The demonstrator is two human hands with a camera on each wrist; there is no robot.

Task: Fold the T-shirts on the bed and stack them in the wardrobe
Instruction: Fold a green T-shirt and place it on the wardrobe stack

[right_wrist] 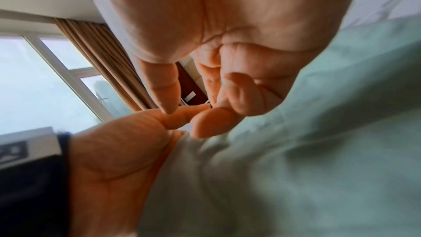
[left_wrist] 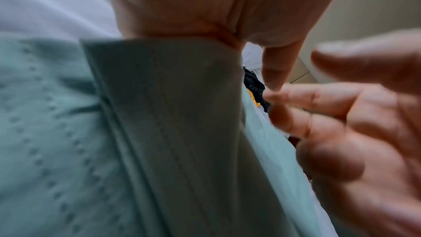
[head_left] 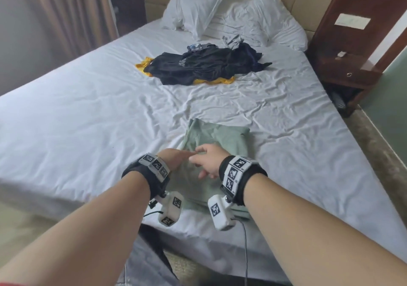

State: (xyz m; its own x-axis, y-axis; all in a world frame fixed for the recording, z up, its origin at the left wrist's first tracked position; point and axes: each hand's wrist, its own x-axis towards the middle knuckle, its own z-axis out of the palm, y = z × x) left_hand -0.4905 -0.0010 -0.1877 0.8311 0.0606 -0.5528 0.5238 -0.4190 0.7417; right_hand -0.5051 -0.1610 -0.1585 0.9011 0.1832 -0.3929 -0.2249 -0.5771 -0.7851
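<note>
Green T-shirt [head_left: 220, 140] lies partly folded on the white bed [head_left: 88, 113], at the near edge, just in front of the person. Left side of the shirt is turned over into a long doubled strip; the left wrist view shows this fold [left_wrist: 173, 115] standing up as a raised flap, with a dotted knit pattern on the flat cloth beside it.

Left hand [head_left: 172, 156] sits at the shirt's left edge, forearm reaching in from the lower left. In the left wrist view the palm lies against the top of the raised fold and the thumb hangs down beside it; whether its fingers grip the cloth I cannot tell.

Right hand [head_left: 208, 161] hovers over the middle of the shirt, turned toward the left hand, fingers [right_wrist: 214, 122] loosely curled and holding nothing. Right wrist view: thumb and fingertips come right up to the left hand's knuckles, touching or nearly so. Image is blurred.

Further up the bed, well apart from the green shirt: a heap of dark shirts [head_left: 204, 65] over a yellow shirt [head_left: 143, 65], unfolded. Two white pillows [head_left: 198, 5] against the padded headboard. Dark wooden nightstand [head_left: 348, 43] to the right of the bed.

Only the right wrist view shows a window [right_wrist: 34, 82] and tan curtain [right_wrist: 107, 64].
</note>
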